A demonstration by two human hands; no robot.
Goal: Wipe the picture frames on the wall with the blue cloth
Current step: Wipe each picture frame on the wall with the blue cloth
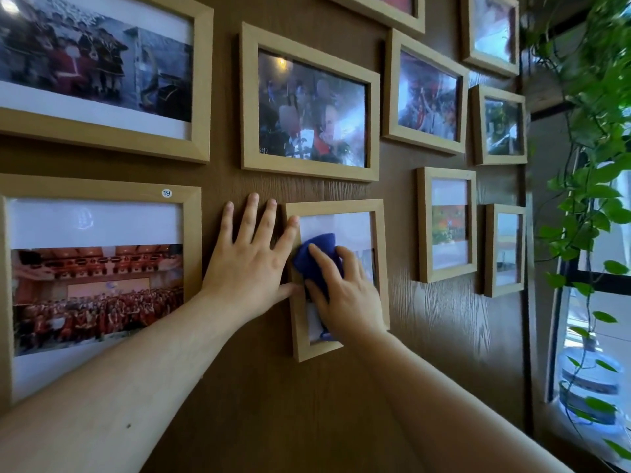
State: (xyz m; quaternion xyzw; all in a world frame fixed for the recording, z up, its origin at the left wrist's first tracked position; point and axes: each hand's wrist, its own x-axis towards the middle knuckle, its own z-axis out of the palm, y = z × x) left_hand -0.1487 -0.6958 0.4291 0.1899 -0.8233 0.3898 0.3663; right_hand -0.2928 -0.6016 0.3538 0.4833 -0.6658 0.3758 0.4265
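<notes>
Forearms reach from the near edge to the wall. Right hand [345,285] presses the blue cloth [316,254] flat on the glass of the small upright frame [380,268], its grip bunching the cloth under curled fingers, about mid-height. Left hand [251,257] lies spread on the wall panel [426,336], index tip and thumb on the frame's left rail. Frame's long axis runs vertical; bare glass lies above and below the cloth, so strokes likely go up-down. Right hand nearer.
</notes>
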